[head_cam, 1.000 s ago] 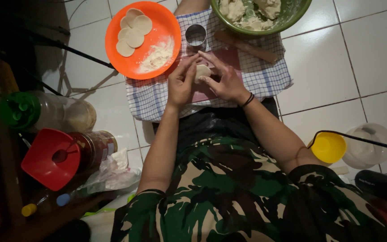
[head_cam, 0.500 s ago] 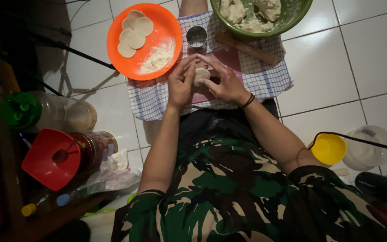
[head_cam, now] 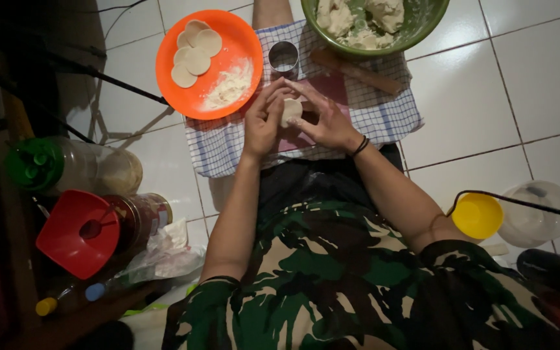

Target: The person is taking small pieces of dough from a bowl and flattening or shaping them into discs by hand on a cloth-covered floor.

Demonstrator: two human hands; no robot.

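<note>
Both my hands meet over a blue-checked cloth (head_cam: 384, 116) on the tiled floor. My left hand (head_cam: 264, 120) and my right hand (head_cam: 328, 120) together pinch a small pale dough disc (head_cam: 291, 111) between their fingertips. Just beyond the fingers stands a round metal cutter (head_cam: 283, 57). An orange plate (head_cam: 228, 39) at upper left carries several flat dough rounds (head_cam: 196, 55) and a heap of flour (head_cam: 231, 87). A green bowl (head_cam: 416, 29) with lumps of dough (head_cam: 338, 16) sits at the top.
A wooden rolling pin (head_cam: 354, 71) lies on the cloth by the bowl. At left lie a green-lidded jar (head_cam: 66, 165), a jar with a red funnel (head_cam: 79, 233) and crumpled plastic (head_cam: 166, 253). A yellow lid (head_cam: 478, 216) and clear container (head_cam: 536, 214) sit at right.
The hands stay together on the dough disc, with the fingers shifting slightly around it. Nothing else has moved.
</note>
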